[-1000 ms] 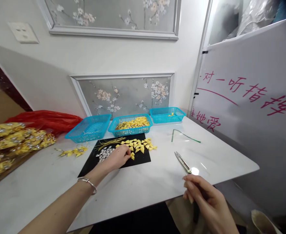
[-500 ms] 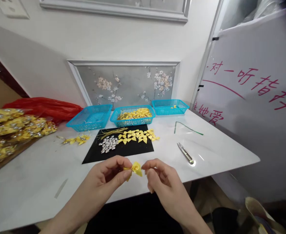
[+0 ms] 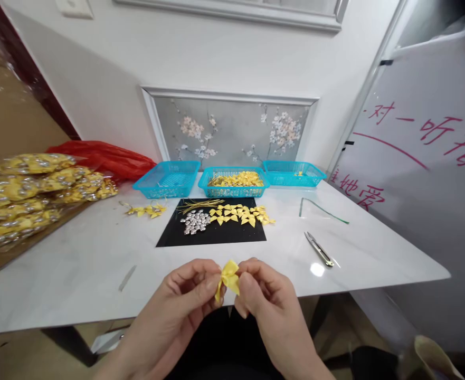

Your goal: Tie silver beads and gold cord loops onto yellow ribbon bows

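Observation:
Between my hands, just past the table's front edge, is a small yellow ribbon bow (image 3: 229, 277). My left hand (image 3: 188, 295) pinches its left side between thumb and forefinger. The thumb and fingers of my right hand (image 3: 266, 295) close on its right side. Beyond them a black mat (image 3: 224, 238) lies on the white table. It carries a cluster of silver beads (image 3: 196, 222), several yellow ribbon pieces (image 3: 240, 214) and a bundle of thin gold ties (image 3: 200, 204).
Three blue baskets line the wall: left (image 3: 169, 182), middle (image 3: 234, 191) with yellow pieces, right (image 3: 295, 177). Thread snips (image 3: 318, 249) and a green strip (image 3: 325, 210) lie right. Bagged yellow bows (image 3: 30, 195), a red bag (image 3: 109, 158) and loose bows (image 3: 145, 210) are left.
My right hand has closed in from just beside the bow and now grips its right side. The bow has turned to face me more. The camera view has shifted left.

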Demonstrator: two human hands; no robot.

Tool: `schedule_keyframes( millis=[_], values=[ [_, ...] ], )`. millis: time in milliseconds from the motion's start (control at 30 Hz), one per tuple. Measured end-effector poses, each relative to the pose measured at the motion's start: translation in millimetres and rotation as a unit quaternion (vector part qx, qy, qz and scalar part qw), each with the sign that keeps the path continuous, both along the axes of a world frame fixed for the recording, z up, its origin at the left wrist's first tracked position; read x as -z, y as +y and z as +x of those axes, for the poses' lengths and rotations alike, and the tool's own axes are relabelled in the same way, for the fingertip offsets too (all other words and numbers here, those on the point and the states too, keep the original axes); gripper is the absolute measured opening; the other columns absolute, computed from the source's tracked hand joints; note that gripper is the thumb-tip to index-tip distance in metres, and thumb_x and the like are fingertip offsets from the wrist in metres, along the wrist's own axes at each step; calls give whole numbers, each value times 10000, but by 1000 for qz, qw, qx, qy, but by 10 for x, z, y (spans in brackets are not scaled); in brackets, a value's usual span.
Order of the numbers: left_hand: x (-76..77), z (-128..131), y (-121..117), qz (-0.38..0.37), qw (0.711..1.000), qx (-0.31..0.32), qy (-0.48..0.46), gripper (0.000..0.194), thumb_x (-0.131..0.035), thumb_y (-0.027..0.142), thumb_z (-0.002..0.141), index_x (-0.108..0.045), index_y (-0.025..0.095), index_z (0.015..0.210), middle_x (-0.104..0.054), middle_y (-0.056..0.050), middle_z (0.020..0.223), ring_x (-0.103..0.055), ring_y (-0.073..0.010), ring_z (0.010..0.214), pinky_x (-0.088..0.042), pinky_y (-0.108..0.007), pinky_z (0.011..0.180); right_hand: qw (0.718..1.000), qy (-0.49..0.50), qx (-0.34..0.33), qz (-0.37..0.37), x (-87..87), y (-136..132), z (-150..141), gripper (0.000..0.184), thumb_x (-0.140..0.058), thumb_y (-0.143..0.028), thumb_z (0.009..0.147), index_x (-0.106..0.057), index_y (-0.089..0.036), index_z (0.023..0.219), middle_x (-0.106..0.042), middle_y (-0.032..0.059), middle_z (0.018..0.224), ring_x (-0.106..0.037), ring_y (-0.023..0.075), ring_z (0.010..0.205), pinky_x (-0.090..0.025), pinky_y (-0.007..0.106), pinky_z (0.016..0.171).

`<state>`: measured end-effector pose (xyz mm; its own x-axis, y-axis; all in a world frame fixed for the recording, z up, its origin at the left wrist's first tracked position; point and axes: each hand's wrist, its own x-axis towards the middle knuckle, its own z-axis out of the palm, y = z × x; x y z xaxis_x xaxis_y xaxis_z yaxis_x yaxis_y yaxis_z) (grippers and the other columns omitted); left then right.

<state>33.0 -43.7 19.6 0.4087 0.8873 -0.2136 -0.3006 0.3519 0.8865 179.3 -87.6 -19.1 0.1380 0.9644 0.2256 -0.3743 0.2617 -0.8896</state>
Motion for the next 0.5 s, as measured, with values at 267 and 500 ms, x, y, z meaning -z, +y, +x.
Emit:
schedule_keyframes(
  millis=[267, 500],
  values=[
    [-3, -30, -31, -227, 957, -115, -135, 346, -483, -49, 930, -755, 112, 789, -711, -108, 714, -723, -146, 584, -624, -215, 529, 969, -142, 166, 114, 50, -37, 16, 296, -546, -187, 993, -560, -276, 1274, -664, -11, 843, -599, 96, 651, -479, 191, 582],
    [-8, 40, -34, -264, 938, -145, -172, 373, -324, 35, 1018, -667, 107, 892, -675, -100, 752, -736, -137, 593, -640, -204, 540, 896, -303, 235, 222, -97, 46, -57, 225, -515, -62, 951, -705, -181, 929, -621, 52, 855, -630, 144, 757, -540, 239, 649]
  ],
)
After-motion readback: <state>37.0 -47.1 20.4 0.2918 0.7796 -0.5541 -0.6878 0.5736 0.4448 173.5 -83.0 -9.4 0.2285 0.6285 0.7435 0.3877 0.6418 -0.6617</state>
